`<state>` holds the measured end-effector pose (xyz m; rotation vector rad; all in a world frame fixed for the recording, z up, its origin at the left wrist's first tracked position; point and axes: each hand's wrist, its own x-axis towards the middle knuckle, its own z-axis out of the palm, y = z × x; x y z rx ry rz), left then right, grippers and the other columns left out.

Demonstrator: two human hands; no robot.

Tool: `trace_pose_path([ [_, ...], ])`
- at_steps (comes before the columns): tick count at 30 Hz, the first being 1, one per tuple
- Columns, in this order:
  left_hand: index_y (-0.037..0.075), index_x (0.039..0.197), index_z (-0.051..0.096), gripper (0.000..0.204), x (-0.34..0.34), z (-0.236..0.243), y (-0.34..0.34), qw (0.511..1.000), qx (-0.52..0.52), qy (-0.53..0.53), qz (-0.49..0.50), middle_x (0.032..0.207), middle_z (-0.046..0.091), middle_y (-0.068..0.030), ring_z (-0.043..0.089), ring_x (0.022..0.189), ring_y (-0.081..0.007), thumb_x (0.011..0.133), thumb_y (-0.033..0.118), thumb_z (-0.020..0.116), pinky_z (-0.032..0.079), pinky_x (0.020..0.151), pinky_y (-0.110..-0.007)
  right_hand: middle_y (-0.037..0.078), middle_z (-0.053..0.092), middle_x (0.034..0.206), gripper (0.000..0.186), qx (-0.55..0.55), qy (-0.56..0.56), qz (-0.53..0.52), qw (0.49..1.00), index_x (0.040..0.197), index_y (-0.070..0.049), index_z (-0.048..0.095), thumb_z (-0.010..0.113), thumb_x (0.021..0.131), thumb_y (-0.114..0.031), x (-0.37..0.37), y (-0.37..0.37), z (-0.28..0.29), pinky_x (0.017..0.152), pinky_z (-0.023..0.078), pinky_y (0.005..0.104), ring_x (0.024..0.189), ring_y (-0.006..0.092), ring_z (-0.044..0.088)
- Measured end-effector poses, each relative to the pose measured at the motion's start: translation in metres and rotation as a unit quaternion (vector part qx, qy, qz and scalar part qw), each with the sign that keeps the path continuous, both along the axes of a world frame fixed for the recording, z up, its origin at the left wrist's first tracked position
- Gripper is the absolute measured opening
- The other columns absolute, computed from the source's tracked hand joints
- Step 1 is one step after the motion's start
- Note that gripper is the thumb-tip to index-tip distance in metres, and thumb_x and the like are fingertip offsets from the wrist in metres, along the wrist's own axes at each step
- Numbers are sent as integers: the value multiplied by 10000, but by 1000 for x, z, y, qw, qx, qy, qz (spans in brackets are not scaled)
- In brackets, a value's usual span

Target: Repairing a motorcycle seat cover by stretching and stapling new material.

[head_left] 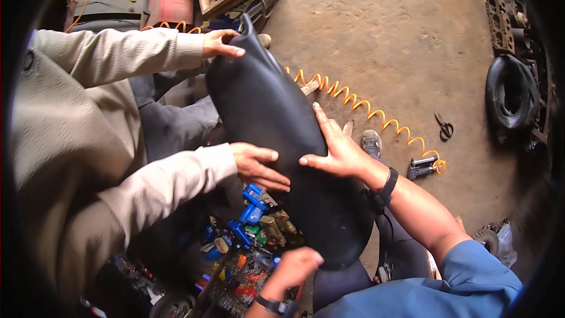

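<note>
Thing in hand: a large black rubber inner tube (276, 141), limp and flattened, lying across the laps of two people above a dirt floor (412, 35).
Left hand: the person's left hand (294, 268) grips the near lower edge of the tube, fingers curled shut around the rubber.
Right hand: the right hand (335, 150) lies flat on the middle of the tube with fingers spread wide, pressing and not clasping.
Co-worker: a person in a beige sleeve (118, 53) has one hand (220, 44) on the far tip of the tube and another hand (259, 165) flat on its left edge.
Handling: the tube looks soft, floppy and fairly light, with a smooth skin that may slip under a flat palm; a pinch on the folded edge or at either end should hold better than the broad middle.
Nearby: an orange coiled air hose (365, 109) runs over the floor from the tube's right edge to a small air tool (422, 166); scissors (444, 126) lie beyond it.
In the way: an open box of tools (247, 229) sits just under the tube's left edge, and a black tyre (511, 91) stands well apart at the floor's right edge.
</note>
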<state>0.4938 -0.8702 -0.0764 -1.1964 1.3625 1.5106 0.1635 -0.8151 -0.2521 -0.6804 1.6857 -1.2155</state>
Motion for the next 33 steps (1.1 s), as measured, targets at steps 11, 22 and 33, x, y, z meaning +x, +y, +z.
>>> trace_pose_path([
  [11,19,1352,733,316,-163,53,-147,979,-187,71,-41,1170,788,-76,729,1103,-152,1158,260,670,583,980,-343,440,455,1589,1397,33,-113,18,993,1814,-66,-11,878,899,-636,14,11,-13,1291,389,507,1514,552,490],
  [22,-33,1566,582,631,-186,14,-168,832,-409,168,-334,1525,646,-308,602,1455,-454,1069,321,740,468,1238,-484,361,426,1679,1108,80,49,-98,991,1783,1,167,773,1013,-518,44,16,-14,1287,401,557,1508,563,483],
  [33,-49,1734,269,1128,-189,-144,-180,624,-409,387,-542,1801,238,-339,244,1670,-542,991,665,726,216,1341,-697,391,342,1722,1062,47,146,-112,982,1732,67,260,835,978,-412,47,28,-9,1317,341,587,1587,557,394],
])
